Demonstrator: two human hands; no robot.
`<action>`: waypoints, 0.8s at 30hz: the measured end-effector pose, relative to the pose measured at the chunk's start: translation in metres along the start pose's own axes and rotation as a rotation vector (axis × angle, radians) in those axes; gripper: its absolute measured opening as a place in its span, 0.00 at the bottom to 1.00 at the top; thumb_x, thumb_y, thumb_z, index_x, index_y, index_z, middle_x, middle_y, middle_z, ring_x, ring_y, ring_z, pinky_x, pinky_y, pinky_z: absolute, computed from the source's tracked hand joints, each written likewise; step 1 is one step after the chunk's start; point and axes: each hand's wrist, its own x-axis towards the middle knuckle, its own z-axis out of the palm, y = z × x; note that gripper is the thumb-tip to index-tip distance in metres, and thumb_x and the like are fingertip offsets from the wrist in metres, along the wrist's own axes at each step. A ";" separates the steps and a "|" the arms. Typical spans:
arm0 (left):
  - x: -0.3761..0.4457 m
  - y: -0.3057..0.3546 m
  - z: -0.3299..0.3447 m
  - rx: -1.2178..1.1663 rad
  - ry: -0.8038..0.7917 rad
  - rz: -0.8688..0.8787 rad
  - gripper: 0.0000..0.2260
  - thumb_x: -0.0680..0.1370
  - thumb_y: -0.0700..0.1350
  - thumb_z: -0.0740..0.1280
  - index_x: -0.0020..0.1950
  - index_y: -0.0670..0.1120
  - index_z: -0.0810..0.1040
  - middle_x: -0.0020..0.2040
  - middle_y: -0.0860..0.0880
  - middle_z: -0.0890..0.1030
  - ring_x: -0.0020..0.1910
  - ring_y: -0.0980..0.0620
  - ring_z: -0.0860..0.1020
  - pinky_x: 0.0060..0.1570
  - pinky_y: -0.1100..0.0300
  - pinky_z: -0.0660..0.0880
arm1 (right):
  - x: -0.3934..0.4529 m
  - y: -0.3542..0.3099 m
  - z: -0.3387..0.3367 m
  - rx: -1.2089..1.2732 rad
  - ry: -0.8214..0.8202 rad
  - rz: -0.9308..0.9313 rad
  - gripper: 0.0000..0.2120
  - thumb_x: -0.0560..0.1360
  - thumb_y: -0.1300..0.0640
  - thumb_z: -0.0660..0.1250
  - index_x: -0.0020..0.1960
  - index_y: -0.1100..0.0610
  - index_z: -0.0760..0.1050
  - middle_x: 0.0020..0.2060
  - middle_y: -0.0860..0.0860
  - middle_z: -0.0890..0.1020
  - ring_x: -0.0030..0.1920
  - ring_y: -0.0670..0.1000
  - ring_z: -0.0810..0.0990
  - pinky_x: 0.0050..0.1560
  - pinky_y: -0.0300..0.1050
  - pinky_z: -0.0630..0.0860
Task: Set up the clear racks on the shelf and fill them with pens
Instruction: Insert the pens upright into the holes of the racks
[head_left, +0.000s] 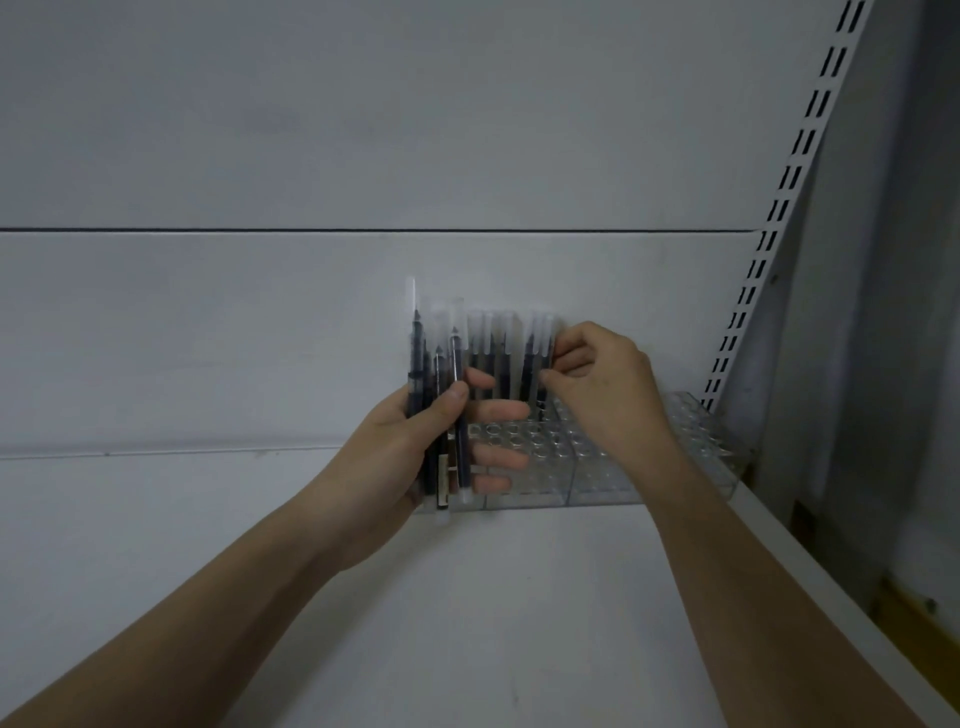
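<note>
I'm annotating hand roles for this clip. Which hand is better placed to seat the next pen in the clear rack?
The right hand: it already pinches a pen above the clear rack. The left hand is occupied gripping the spare bundle of pens.

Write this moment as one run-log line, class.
left hand: grips pen bundle | right hand: pinches a pen standing in clear racks | racks: mostly unfilled

dim, flat, grey light; soft focus throughout, wide-angle bending at the edges, darkest at right.
</note>
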 end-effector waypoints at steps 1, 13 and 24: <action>0.000 0.000 0.000 0.003 -0.001 -0.003 0.12 0.83 0.46 0.57 0.63 0.44 0.74 0.55 0.44 0.85 0.43 0.44 0.85 0.42 0.51 0.83 | 0.000 0.000 0.000 -0.009 -0.003 0.001 0.07 0.72 0.62 0.74 0.48 0.56 0.78 0.38 0.48 0.82 0.40 0.46 0.82 0.43 0.40 0.78; -0.001 -0.001 0.000 0.028 0.006 0.009 0.13 0.82 0.46 0.59 0.64 0.47 0.77 0.50 0.47 0.85 0.42 0.45 0.84 0.43 0.51 0.83 | -0.007 -0.030 -0.011 0.331 0.027 -0.016 0.01 0.77 0.57 0.69 0.49 0.52 0.78 0.41 0.48 0.82 0.38 0.45 0.80 0.39 0.37 0.77; -0.002 -0.001 0.006 0.025 0.004 -0.014 0.12 0.82 0.46 0.59 0.60 0.44 0.78 0.50 0.46 0.85 0.39 0.46 0.84 0.36 0.55 0.82 | -0.021 -0.042 -0.001 0.489 -0.473 0.035 0.04 0.76 0.56 0.72 0.49 0.56 0.82 0.39 0.50 0.84 0.42 0.49 0.82 0.50 0.44 0.80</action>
